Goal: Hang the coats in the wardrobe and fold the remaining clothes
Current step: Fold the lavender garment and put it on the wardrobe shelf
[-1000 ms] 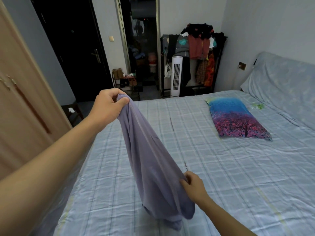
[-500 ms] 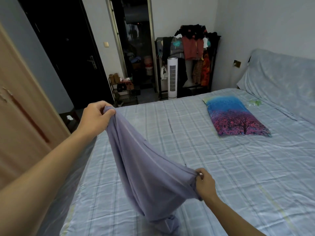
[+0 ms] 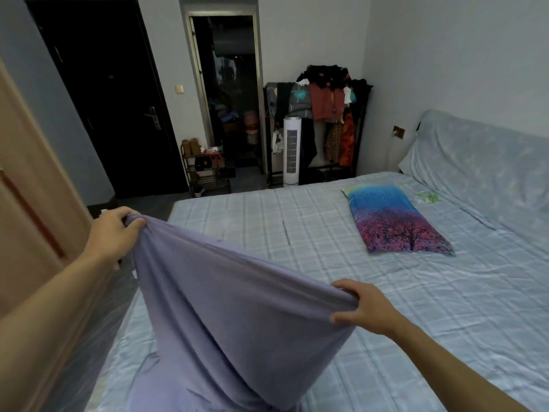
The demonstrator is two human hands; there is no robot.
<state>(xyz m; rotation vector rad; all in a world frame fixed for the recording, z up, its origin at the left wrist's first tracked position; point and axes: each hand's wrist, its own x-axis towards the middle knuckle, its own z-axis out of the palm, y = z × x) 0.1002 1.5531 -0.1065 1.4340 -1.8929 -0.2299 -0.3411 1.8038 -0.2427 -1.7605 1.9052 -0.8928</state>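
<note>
Above the bed (image 3: 386, 292), both hands stretch a lavender garment (image 3: 225, 307), perhaps a shirt.

My left arm reaches in from the lower left, bare forearm stretched forward and upward, and my left hand (image 3: 114, 233) is the farther and higher of the two. Its fingers (image 3: 130, 217) are curled over in a tight grip, thumb pressed against them, pinching a bunched edge of the purple cloth (image 3: 225, 316). My right arm comes in from the lower right corner, forearm angled up toward the middle. My right hand (image 3: 361, 307) sits lower and nearer, knuckles up, with its fingers (image 3: 344, 285) curled over and the thumb below, gripping another gathered edge. The hands are well apart.
</note>
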